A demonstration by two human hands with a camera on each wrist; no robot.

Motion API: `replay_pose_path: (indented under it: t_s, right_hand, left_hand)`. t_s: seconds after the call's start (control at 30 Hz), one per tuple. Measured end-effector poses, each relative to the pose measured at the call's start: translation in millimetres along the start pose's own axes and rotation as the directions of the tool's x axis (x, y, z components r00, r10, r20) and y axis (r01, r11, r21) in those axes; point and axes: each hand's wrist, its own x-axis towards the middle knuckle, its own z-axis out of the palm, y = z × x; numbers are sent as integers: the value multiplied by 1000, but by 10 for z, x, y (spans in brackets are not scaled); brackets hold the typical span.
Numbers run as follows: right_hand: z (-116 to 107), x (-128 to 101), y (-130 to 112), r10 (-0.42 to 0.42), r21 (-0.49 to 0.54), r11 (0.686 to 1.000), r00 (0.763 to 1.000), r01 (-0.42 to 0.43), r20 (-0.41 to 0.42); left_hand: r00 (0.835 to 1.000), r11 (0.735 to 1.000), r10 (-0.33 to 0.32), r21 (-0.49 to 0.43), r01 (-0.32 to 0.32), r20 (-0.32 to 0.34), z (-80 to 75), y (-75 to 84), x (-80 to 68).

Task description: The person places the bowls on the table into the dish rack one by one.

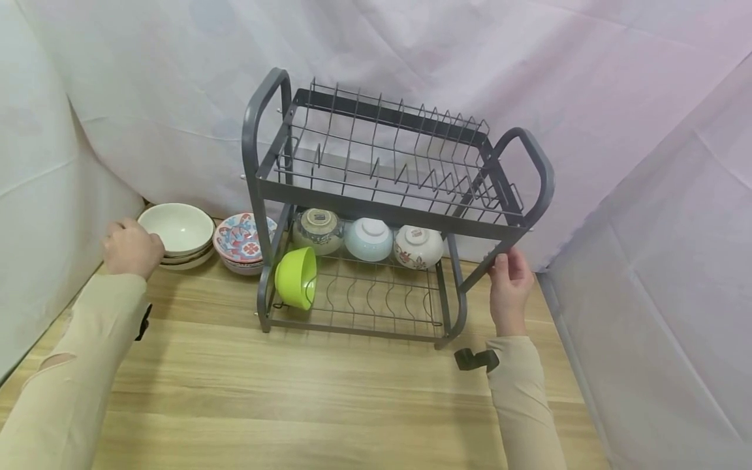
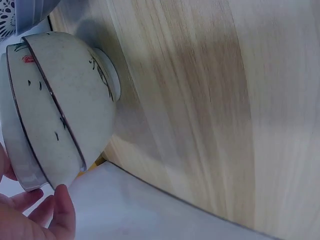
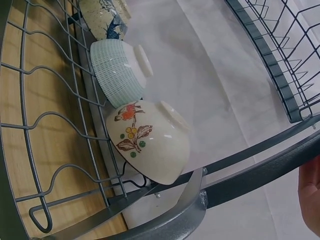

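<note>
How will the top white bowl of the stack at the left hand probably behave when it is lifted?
The top white bowl looks glazed ceramic, so it is probably stiff, rather heavy, and breakable if dropped. Its smooth rim may be slippery where the left hand touches it. It sits nested in the stacked bowls below, so those may shift or clink.

Left hand [image 1: 132, 248] fingers curled, arm extended — right hand [image 1: 508, 287] raised, fingers gripping.

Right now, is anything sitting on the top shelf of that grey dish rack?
No. The top shelf of the dish rack holds only bare wire dividers; the bowls, like the green bowl, sit on the lower shelf.
</note>
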Motion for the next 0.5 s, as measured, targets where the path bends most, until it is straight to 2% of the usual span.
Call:
replay_pose_path:
  t_s: [0.17, 0.27, 0.4, 0.5]
  right_hand:
    - [-15, 0, 10, -3, -9, 1000, 1000, 3, 1]
    - [-18, 1, 16, 1, -26, 1000, 1000, -1, 1]
    - [-23, 8, 21, 2, -50, 999, 1000, -2, 1]
    - [-20, 13, 24, 7, -58, 998, 1000, -7, 3]
  left_hand:
    - [987, 992, 105, 76, -97, -118, 10, 33, 8]
    - [982, 991, 124, 73, -114, -146, -1, 48, 20]
    - [985, 993, 117, 36, -113, -126, -31, 64, 36]
    - [990, 991, 126, 47, -123, -69, -55, 65, 60]
